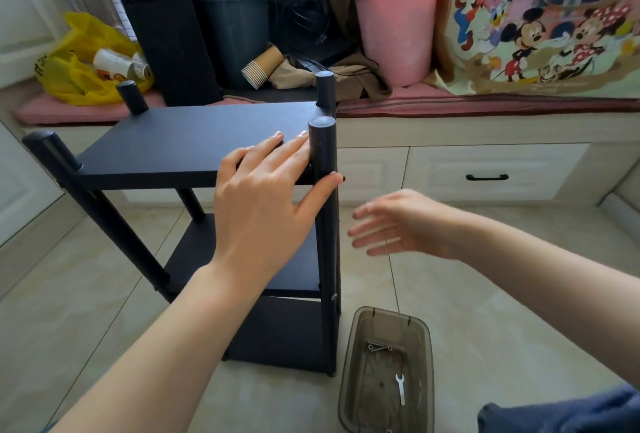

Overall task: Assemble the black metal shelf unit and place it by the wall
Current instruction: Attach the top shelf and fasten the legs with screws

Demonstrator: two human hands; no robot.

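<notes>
The black shelf unit (194,141) stood upright on the pale glossy floor tiles (485,297), close in front of a low white cabinet bench, with flat matte boards set between four round tubular posts whose tops were capped and smooth. The left hand (263,197) lay flat on the top board at its near right corner, fingers straight and gripping nothing, the thumb touching the side of the near right post (323,148). The right hand (398,224) hovered in the air just right of that post, open and loose, holding nothing. On the floor beside the unit's right foot sat a smoky translucent plastic tray (346,363) with rounded corners, holding a few bolts (379,347) and a small flat silver wrench (400,388). The bench behind had a drawer with a black bar handle (486,177) and a pink cushion (485,100) on top, crowded with a ribbed pink plastic bucket (394,34) stuffed with paper, a cartoon-printed bag (540,27), a toppled stack of brown paper cups (261,63), a tall black tower case (162,27) and a crumpled yellow plastic bag (76,65).
</notes>
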